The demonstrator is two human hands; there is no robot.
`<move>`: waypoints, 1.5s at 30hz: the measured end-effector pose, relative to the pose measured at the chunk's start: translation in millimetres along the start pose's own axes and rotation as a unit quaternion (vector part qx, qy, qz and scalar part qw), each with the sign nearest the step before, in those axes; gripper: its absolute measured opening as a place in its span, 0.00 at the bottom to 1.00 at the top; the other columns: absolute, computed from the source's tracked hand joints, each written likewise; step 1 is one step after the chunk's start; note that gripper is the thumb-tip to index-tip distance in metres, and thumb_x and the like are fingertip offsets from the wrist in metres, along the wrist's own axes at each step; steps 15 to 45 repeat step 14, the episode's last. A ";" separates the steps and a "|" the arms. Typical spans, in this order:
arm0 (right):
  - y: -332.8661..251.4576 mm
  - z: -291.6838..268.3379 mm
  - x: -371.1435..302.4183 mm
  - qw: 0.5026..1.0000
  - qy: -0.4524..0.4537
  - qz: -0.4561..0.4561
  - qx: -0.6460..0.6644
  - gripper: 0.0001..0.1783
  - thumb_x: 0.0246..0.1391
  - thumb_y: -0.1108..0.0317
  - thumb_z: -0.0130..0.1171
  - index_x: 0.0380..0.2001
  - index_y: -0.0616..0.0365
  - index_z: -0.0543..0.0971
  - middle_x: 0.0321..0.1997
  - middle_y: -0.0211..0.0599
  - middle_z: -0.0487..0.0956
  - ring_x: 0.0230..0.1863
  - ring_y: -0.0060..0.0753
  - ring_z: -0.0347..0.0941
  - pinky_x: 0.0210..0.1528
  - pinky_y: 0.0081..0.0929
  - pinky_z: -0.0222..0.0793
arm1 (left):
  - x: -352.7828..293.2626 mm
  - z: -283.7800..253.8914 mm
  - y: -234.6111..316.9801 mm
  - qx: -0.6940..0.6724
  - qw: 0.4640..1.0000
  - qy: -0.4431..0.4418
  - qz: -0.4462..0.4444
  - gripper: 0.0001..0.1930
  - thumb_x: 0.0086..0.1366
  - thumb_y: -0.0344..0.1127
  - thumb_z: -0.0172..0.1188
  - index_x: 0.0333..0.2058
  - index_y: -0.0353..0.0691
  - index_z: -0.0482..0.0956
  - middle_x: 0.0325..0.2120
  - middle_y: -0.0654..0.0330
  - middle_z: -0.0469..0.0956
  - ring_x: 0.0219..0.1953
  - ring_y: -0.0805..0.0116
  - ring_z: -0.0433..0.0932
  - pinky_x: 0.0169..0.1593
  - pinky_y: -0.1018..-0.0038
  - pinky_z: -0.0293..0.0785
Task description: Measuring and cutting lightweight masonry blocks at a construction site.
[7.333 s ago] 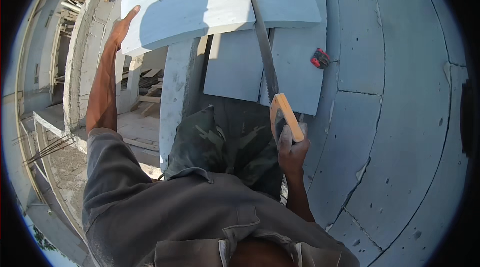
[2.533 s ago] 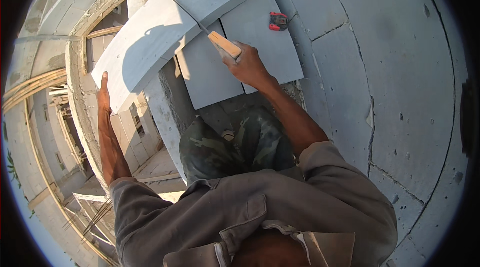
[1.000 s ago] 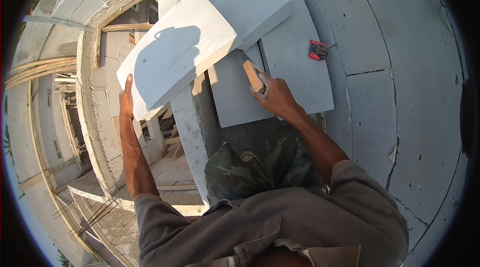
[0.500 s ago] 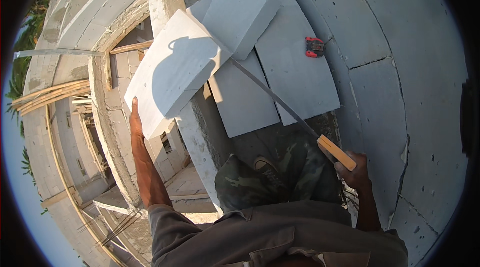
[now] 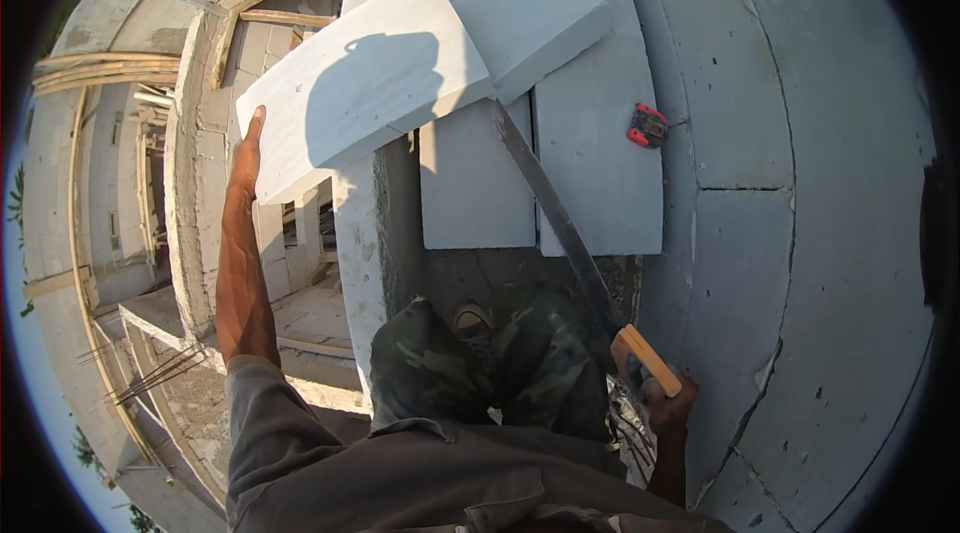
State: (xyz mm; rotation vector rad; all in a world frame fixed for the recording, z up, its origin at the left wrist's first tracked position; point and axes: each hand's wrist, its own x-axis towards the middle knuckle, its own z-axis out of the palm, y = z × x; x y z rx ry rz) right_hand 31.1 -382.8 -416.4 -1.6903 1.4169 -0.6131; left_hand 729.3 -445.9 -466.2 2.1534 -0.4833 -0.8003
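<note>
My left hand grips the left end of a pale, light concrete block, its thumb on the top face and its other fingers mostly hidden. This block lies across the wall's edge, its left end jutting out past it. In my right hand is a handsaw by its wooden handle. The long saw blade slants up and away, its far end meeting the block's right end. Whether the teeth are in the block I cannot tell. A second block rests tilted against that end.
Flat blocks lie under and beside the held one. A red and black tape measure sits on the right. A block wall rises along my right. Left of the concrete beam there is a drop to rooms below, with bamboo poles.
The whole view has shifted and turned slightly. My right hand and the saw handle sit nearer my body, and the blade stands steeper. My left hand stays on the block's left end.
</note>
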 end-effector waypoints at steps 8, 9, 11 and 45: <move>18.3 27.5 3.2 0.879 0.079 0.032 0.469 0.19 0.65 0.55 0.43 0.37 0.62 0.72 0.20 0.36 0.72 0.21 0.31 0.69 0.26 0.30 0.67 | -18.3 -6.1 11.0 -0.117 0.992 -0.042 0.018 0.45 0.58 0.67 0.55 0.54 0.24 0.70 0.45 0.46 0.77 0.43 0.63 0.79 0.47 0.72 0.75; 16.4 46.1 26.7 0.874 0.080 0.000 0.479 0.19 0.65 0.55 0.43 0.37 0.62 0.72 0.20 0.36 0.72 0.21 0.31 0.69 0.26 0.30 0.67 | -15.1 0.8 4.9 -0.114 0.991 -0.043 0.052 0.45 0.59 0.67 0.55 0.55 0.24 0.70 0.46 0.46 0.77 0.44 0.61 0.79 0.48 0.71 0.74; 17.1 80.9 71.5 0.758 0.269 0.162 0.572 0.20 0.66 0.52 0.42 0.35 0.60 0.72 0.19 0.35 0.71 0.19 0.31 0.67 0.27 0.32 0.69 | -14.8 13.7 -2.5 -0.096 0.994 -0.026 0.050 0.45 0.58 0.66 0.56 0.56 0.25 0.69 0.50 0.44 0.75 0.50 0.57 0.76 0.55 0.68 0.69; 15.3 116.4 135.7 0.670 -0.011 -0.020 0.742 0.24 0.66 0.48 0.41 0.43 0.59 0.72 0.30 0.37 0.75 0.30 0.32 0.72 0.37 0.36 0.72 | -19.4 -24.4 -7.1 0.031 0.992 0.098 0.070 0.46 0.58 0.67 0.54 0.57 0.25 0.67 0.56 0.38 0.68 0.59 0.51 0.68 0.63 0.67 0.59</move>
